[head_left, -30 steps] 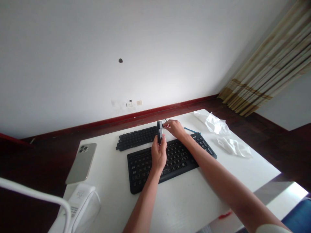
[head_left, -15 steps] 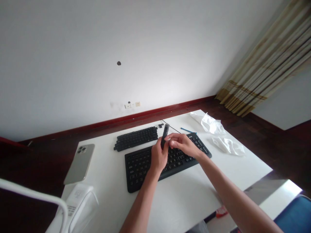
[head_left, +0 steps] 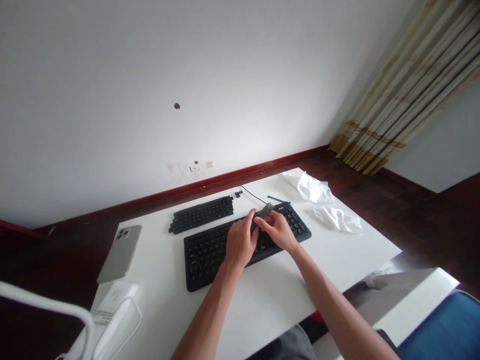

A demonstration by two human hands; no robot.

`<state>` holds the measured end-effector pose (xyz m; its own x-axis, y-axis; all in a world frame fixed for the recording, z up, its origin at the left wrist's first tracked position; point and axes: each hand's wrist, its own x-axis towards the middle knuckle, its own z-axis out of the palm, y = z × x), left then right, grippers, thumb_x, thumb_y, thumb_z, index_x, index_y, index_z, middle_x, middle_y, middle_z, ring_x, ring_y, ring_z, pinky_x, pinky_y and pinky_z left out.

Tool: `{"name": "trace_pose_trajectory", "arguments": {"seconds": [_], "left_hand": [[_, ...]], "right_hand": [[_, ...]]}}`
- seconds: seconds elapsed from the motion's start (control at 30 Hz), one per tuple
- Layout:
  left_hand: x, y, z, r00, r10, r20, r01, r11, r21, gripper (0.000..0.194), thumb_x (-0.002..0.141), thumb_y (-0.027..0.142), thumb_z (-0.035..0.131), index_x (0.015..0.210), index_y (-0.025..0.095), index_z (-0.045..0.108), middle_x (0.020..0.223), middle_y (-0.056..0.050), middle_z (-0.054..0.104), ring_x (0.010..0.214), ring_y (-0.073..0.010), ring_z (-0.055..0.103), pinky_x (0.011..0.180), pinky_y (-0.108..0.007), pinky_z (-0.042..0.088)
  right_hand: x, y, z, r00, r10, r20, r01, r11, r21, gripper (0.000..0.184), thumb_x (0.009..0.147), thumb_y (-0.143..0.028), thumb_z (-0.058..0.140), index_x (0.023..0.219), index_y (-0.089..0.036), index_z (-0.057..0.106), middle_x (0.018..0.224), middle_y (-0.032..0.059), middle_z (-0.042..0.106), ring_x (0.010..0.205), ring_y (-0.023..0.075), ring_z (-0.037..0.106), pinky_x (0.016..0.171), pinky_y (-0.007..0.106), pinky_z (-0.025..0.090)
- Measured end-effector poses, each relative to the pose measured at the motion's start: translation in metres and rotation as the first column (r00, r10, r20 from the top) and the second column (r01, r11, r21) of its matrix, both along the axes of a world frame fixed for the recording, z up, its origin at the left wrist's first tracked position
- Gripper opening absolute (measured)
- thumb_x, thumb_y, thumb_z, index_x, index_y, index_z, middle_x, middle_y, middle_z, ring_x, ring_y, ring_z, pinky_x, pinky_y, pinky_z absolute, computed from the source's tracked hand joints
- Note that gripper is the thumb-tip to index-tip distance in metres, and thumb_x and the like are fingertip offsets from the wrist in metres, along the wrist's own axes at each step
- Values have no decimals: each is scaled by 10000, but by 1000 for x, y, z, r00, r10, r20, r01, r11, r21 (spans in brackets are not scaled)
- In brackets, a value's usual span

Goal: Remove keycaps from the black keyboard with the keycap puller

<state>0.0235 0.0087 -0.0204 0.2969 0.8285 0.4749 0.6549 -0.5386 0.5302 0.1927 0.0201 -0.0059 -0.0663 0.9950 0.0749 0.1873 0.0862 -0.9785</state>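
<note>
Both of my hands are over a black keyboard (head_left: 210, 265) on the white table, and its key positions look bare of caps in places. Between them is a short dark tool (head_left: 265, 210) with a greyish tip, like a small brush. My left hand (head_left: 240, 239) is closed around its lower end. My right hand (head_left: 277, 229) pinches it nearer the tip, thumb and fingers together. The tool slants up and to the right, and my fingers hide part of it. Behind the keyboard lies a block of black keycaps (head_left: 202, 214) in rows.
A few loose keycaps (head_left: 239, 194), a thin black cable (head_left: 253, 194) and a blue stick (head_left: 277, 199) lie at the back. Crumpled white plastic (head_left: 311, 189) is at the right. On the left are a phone (head_left: 120, 255) and a white power strip (head_left: 112, 305) with a cord.
The tool has tipped from nearly upright to slanting right, lower over the keyboard. My right hand has moved onto it, near its tip. The view has shifted slightly.
</note>
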Motion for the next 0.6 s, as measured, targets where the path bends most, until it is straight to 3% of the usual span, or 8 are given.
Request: {"name": "trace_pose_trajectory", "arguments": {"seconds": [0.07, 0.13, 0.23, 0.37, 0.43, 0.6], "left_hand": [[-1, -1, 0, 998, 39, 44, -40, 999, 7, 669, 1052, 267, 576, 1649, 212, 279, 1167, -105, 722, 1030, -253, 717, 956, -421, 600], [-4, -1, 1, 993, 82, 82, -83, 997, 10, 738, 1037, 273, 602, 1668, 197, 227, 1110, -91, 690, 1011, -242, 696, 960, -410, 596], [-7, 2, 1, 991, 106, 79, -108, 994, 19, 594, 1029, 217, 585, 1588, 214, 384, 1083, -81, 661, 1029, -243, 666, 976, -417, 583], [-1, -2, 4, 998, 55, 33, -55, 998, -15, 398, 1016, 177, 586, 1409, 235, 569, 1166, -91, 659, 1115, -255, 638, 1024, -432, 565], [7, -6, 5, 1000, 19, 16, -18, 999, -47, 390, 1004, 180, 612, 1390, 234, 588, 1209, -91, 656, 1154, -258, 625, 1047, -428, 558], [36, -10, 6, 995, 47, -84, -56, 992, -109, 443, 965, 272, 716, 1390, 221, 603, 1230, -94, 662, 1164, -284, 619, 1042, -454, 545]], "right_hand": [[10, 1, 1, 994, -46, -95, 48, 999, 12, 452, 864, -616, 779, 972, -189, 682, 772, 39, 702, 696, 219, 652, 644, 322, 503], [25, 4, -1, 975, -149, -163, 159, 986, 50, 423, 874, -583, 778, 1002, -192, 679, 815, 40, 711, 719, 212, 651, 682, 330, 516], [49, 9, -9, 917, -342, -205, 369, 922, 114, 378, 915, -555, 733, 1022, -196, 679, 734, 0, 643, 660, 179, 584, 647, 315, 480], [66, 10, -18, 831, -531, -166, 554, 817, 160, 417, 907, -559, 722, 1089, -184, 715, 869, 57, 716, 748, 215, 644, 704, 355, 534], [67, 8, -19, 821, -554, -138, 571, 798, 191, 421, 910, -564, 717, 1091, -184, 718, 959, 95, 748, 826, 250, 689, 740, 387, 569], [62, 10, -20, 885, -413, -214, 455, 866, 209, 421, 919, -551, 721, 1165, -216, 653, 1158, 138, 776, 953, 288, 747, 853, 462, 619]]}}
